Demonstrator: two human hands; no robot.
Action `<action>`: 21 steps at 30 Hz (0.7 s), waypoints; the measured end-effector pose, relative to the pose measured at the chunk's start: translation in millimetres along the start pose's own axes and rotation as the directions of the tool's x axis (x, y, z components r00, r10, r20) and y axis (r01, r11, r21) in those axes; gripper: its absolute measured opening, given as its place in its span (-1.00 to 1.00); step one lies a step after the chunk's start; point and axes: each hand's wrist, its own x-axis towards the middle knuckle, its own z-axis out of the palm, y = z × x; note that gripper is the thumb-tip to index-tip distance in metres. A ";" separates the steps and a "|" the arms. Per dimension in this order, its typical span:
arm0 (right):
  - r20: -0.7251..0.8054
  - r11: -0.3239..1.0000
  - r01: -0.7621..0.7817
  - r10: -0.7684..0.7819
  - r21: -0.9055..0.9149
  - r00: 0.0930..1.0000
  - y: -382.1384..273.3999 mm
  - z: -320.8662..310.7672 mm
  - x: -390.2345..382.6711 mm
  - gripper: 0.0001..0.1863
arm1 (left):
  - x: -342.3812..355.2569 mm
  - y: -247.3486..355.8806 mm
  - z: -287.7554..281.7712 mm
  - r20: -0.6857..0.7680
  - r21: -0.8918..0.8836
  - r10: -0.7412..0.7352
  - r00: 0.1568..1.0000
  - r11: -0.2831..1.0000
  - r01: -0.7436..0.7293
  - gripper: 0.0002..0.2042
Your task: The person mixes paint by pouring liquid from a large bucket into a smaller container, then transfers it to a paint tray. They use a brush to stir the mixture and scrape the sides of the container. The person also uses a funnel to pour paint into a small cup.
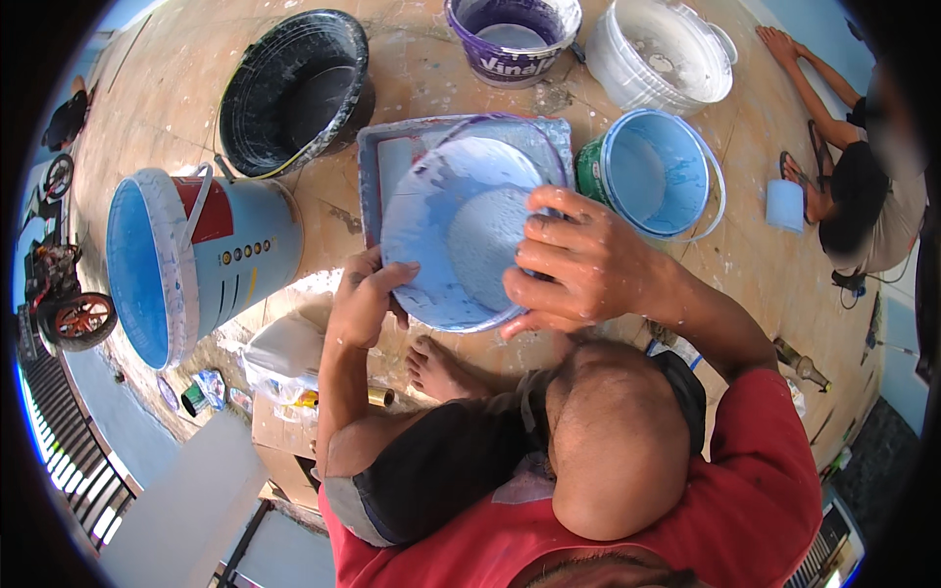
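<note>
Left hand (363, 299) grips the bucket (421, 227) by its left rim; my right hand (580, 260) curls at its right, hold unclear. It seems light, stiff, slippery; I'd keep to the rim.

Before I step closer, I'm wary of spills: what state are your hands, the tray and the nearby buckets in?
Held bucket: open, smeared blue
Left hand: gripping its rim
Right hand: curled at its right side
Tray: partly hidden, stained
Black bucket: open, spattered
Purple bucket: open, smeared
White bucket: open, residue inside
Green bucket: open, blue inside
Large blue bucket: open
</note>
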 end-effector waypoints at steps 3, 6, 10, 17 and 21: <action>0.012 0.997 0.036 -0.037 0.065 0.999 -3.4 -4.1 -2.5 -0.52 | 3.2 -23.9 12.9 0.033 -0.005 -0.044 0.998 0.999 0.045 -0.56; 0.157 0.994 0.016 -0.033 0.109 0.987 -3.1 -0.7 -3.7 -0.51 | 16.3 -46.4 27.6 0.002 0.040 -0.092 0.996 0.995 0.092 -0.40; 0.275 0.990 -0.005 -0.033 0.139 0.961 2.5 8.0 0.1 -0.52 | 17.1 -75.5 19.5 -0.170 0.050 -0.020 0.985 0.998 0.029 -0.36; 0.502 0.990 -0.004 -0.069 0.142 0.862 15.1 25.2 17.7 -0.51 | -10.7 -113.9 -16.3 -0.444 -0.134 0.005 0.896 0.988 -0.072 -0.59; 0.576 0.991 0.015 -0.090 0.134 0.813 18.5 40.0 23.9 -0.48 | -29.5 -138.8 -25.7 -0.528 -0.214 -0.027 0.849 0.972 -0.102 -0.64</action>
